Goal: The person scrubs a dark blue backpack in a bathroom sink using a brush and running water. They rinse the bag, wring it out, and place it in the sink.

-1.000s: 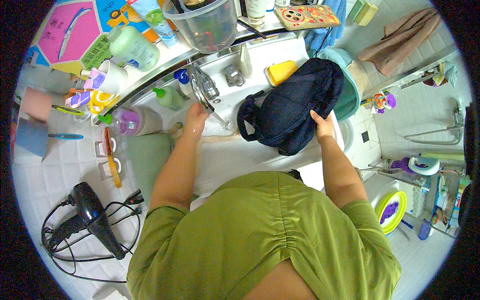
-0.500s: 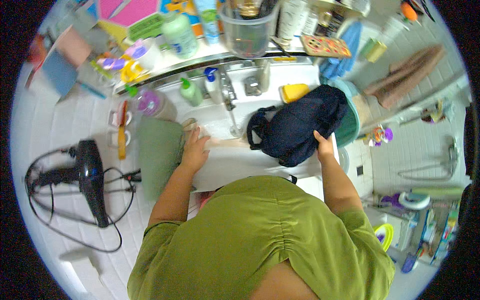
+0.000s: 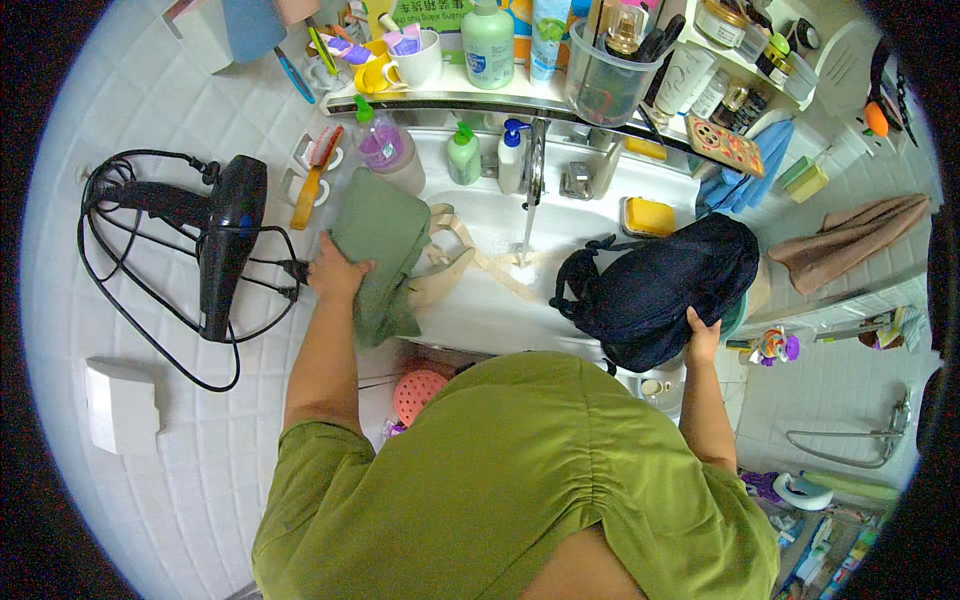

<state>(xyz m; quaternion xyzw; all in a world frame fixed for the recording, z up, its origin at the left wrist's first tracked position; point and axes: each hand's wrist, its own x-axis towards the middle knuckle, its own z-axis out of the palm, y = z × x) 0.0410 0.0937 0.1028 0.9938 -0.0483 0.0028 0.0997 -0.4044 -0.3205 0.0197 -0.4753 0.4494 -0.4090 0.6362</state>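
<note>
A green cloth bag [image 3: 385, 235] lies over the left end of the white sink [image 3: 470, 320], its beige strap [image 3: 462, 250] trailing into the basin. My left hand [image 3: 338, 272] grips the bag's left side, thumb on top and some fingers hidden behind the cloth. Across the sink's right end rests a dark navy bag [image 3: 665, 285] with black straps. My right hand [image 3: 703, 338] holds its lower right edge; the thumb shows, most of the fingers do not. Water runs from the faucet [image 3: 534, 175] into the basin between the two bags.
Along the sink's back stand a purple-liquid bottle [image 3: 388, 150], pump bottles [image 3: 463, 155] and yellow soap [image 3: 648, 216]. Above is a shelf with a clear tub [image 3: 610, 85]. A black hair dryer [image 3: 232, 245] with looped cord hangs left; a brown towel [image 3: 850, 240] hangs right.
My left hand has gone from the green bag's right side to its left side and now grips it. More of the beige strap shows. The right hand stays on the navy bag; the view has shifted.
</note>
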